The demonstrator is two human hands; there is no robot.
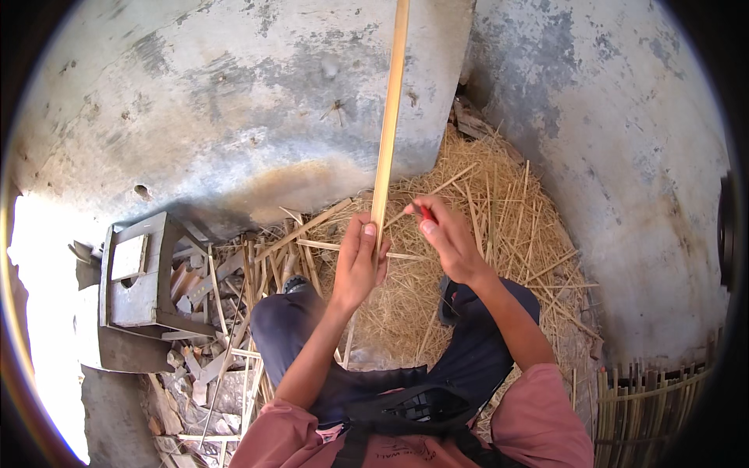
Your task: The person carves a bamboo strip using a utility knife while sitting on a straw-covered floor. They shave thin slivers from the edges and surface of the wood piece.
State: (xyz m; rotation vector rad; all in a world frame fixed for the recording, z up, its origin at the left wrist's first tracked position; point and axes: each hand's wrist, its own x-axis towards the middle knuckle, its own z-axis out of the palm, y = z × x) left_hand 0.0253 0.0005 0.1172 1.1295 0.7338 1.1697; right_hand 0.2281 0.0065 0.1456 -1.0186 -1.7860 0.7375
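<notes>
My left hand (358,264) is closed round the lower end of a long, flat bamboo strip (390,109). The strip stands nearly upright in front of me, and its top runs out of the picture. Just to the right, my right hand (455,248) grips a small red-handled knife (426,213), its dark blade pointing left toward the strip. A thin sliver (396,219) shows between the strip and the knife; whether the blade touches it, I cannot tell. Both hands are above the floor, between my bent knees.
Shavings and split strips (499,210) cover the floor ahead and to the right. A worn wooden box (140,273) stands at the left, near rubble and loose sticks (222,374). Plastered walls (234,101) enclose the corner. Woven bamboo work (651,409) stands at the lower right.
</notes>
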